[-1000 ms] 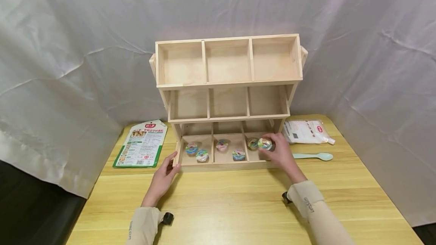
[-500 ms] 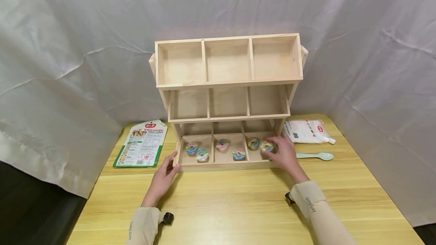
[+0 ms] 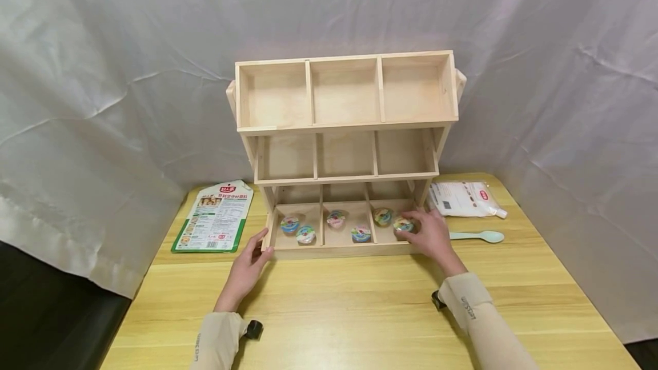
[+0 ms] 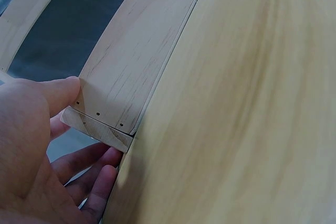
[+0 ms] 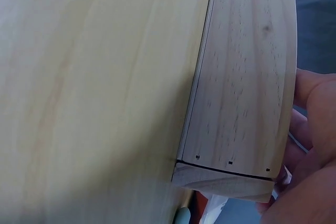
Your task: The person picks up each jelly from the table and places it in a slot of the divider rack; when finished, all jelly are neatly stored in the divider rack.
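Note:
A three-tier wooden organizer [image 3: 346, 124] stands at the back of the table. Two small jelly cups with printed lids sit in each compartment of its bottom tray [image 3: 339, 253]. My right hand [image 3: 430, 237] reaches into the right compartment, thumb and finger pinching the front jelly cup [image 3: 402, 224]; another jelly cup [image 3: 382, 216] lies just left of it. With my left hand [image 3: 245, 267] I hold the tray's left front corner. In the left wrist view the thumb lies at the front board [image 4: 131, 45] and the fingers curl beside the end. The right wrist view hides the held cup.
Left of the organizer lies a green-and-white printed pouch [image 3: 213, 218]. On the right are a white spouted pouch [image 3: 465, 198] and a pale green spoon [image 3: 488, 236]. Grey cloth [image 3: 329, 10] hangs behind and at both sides of the table.
My right hand has lowered the jelly cup into the bottom right compartment, moving slightly right, and now stays around it. My left hand keeps its place at the corner.

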`<state>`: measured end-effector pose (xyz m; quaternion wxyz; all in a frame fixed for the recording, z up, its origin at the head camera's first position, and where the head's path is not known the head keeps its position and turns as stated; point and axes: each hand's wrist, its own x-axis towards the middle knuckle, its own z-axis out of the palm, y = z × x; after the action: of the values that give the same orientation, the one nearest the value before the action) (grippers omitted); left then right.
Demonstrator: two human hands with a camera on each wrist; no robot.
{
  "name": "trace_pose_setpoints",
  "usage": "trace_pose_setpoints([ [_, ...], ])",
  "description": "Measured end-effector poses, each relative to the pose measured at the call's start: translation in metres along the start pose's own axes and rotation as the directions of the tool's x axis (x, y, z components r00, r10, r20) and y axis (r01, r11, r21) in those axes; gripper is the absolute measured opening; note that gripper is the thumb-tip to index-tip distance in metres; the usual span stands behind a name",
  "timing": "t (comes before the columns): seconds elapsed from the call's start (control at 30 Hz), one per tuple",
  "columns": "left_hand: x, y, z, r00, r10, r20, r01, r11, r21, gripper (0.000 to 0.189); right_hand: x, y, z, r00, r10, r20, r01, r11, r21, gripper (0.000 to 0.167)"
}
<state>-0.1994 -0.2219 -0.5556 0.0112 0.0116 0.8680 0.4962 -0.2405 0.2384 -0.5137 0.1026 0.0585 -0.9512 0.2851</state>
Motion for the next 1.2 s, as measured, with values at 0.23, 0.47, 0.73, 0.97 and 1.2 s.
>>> trace_pose_setpoints([
  [0.23,0.0007,0.0015,-0.0001,1.000,0.004,0.001,-0.004,1.000,0.007,0.058,0.0000,0.0002,-0.0019,0.999,0.034,0.005,-0.034,0.999,-0.020,0.053],
  [0.47,-0.0001,0.0021,-0.0002,1.000,0.007,0.002,-0.007,1.000,0.005,0.058,-0.0002,0.0005,-0.0021,0.999,0.049,0.014,-0.048,0.998,-0.037,0.055],
  [0.73,-0.0002,0.0024,0.0006,1.000,0.003,-0.003,-0.003,1.000,0.006,0.056,-0.0002,-0.0001,-0.0035,0.999,0.034,0.026,-0.033,0.998,-0.061,0.053],
  [0.97,0.0001,0.0013,0.0003,1.000,0.007,-0.004,-0.007,1.000,0.011,0.057,0.0009,-0.0027,-0.0056,0.998,0.038,0.040,-0.035,0.996,-0.080,0.051],
  [1.2,-0.0012,0.0012,-0.0002,1.000,0.006,-0.005,-0.006,1.000,0.014,0.058,0.0017,-0.0033,-0.0072,0.996,0.050,0.075,-0.045,0.997,-0.067,0.054],
])
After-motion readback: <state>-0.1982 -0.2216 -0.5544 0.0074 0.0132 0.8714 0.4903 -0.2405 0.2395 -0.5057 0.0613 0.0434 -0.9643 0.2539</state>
